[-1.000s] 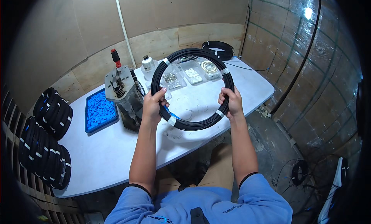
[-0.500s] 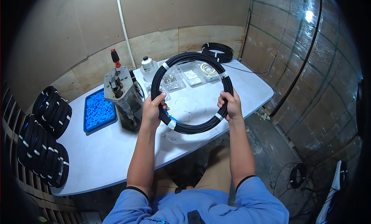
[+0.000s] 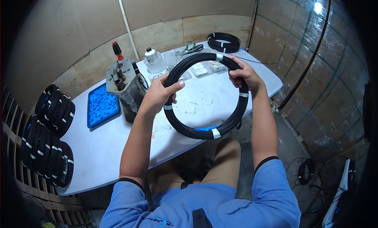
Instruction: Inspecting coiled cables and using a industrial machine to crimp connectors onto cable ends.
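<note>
Between my hands a coil of black cable (image 3: 232,117) is held up above the near part of the table. White tape bands wrap it at several places, and a blue cable end piece (image 3: 205,129) shows at its lower edge. My left hand (image 3: 164,90) is closed on the coil's left side, thumb laid across the inner edge. On the upper right my right hand (image 3: 245,75) is closed round it, fingers curled through the ring. The coil hides parts of the clear boxes behind it.
A metal hand press (image 3: 123,83) with a red-black handle stands left, beside a blue tray (image 3: 91,117) of small blue parts. Stacked coils (image 3: 47,151) line the table's left end. At the back are a white bottle (image 3: 151,56), pliers (image 3: 193,49) and another black coil (image 3: 224,42).
The coil has turned clockwise in my hands, its blue end moving from lower left to the bottom. My right hand has shifted up and right along the ring. Pliers at the back are now visible.
</note>
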A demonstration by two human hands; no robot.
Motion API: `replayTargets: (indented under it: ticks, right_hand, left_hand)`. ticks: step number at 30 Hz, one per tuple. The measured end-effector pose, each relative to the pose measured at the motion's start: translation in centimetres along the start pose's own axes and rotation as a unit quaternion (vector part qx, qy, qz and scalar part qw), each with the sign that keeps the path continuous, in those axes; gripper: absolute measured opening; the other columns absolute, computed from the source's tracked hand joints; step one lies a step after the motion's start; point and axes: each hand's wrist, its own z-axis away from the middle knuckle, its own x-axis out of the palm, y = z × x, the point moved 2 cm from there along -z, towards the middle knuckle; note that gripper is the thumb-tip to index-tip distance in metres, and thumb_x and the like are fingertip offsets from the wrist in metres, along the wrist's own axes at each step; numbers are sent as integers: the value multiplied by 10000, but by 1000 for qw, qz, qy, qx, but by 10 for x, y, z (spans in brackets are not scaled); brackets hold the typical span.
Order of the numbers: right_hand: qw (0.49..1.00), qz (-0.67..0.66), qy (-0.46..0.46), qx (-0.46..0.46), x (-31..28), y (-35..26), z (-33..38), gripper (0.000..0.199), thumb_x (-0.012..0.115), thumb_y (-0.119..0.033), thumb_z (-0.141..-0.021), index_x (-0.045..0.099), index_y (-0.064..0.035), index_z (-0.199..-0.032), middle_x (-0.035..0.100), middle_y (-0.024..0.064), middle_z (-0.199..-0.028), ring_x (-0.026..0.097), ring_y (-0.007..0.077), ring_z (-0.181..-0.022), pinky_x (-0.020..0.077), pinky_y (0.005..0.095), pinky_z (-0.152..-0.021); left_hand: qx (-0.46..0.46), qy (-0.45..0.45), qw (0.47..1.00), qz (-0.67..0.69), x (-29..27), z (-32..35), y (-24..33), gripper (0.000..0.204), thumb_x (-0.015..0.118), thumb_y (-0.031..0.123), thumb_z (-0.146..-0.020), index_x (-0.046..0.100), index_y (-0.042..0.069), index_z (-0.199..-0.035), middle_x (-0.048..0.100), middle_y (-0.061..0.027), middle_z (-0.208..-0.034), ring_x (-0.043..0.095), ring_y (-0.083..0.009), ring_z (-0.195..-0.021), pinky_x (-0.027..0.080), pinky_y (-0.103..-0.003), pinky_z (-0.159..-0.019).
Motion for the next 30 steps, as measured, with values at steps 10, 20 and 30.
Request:
replayTargets:
  ticks: [10,20,30]
  right_hand:
    - [976,-16,200,-86,5,39,26,636,530,-560,-984,489,-83,-1404,661,142,-1050,657,236,-938,549,431,-869]
    - [936,-191,218,-200,66,69,53,490,442,-479,-1053,485,-29,-1241,547,76,-923,587,161,-682,548,330,-604]
    - [937,-183,259,-149,37,88,30,507,452,-536,-1036,524,-53,-1173,564,67,-871,560,137,-614,519,298,-557]
  left_hand:
    - [12,54,989,138,-6,0,-23,153,681,39,-788,568,55,-891,476,32,-606,448,-76,-454,390,-253,-429]
    - [-22,96,964,247,-26,-19,-67,153,666,80,-840,526,113,-788,453,40,-633,443,-72,-502,391,-258,-458]
    - [27,156,967,202,-11,2,-33,134,690,72,-832,557,77,-834,478,31,-646,457,-77,-496,404,-265,-457]
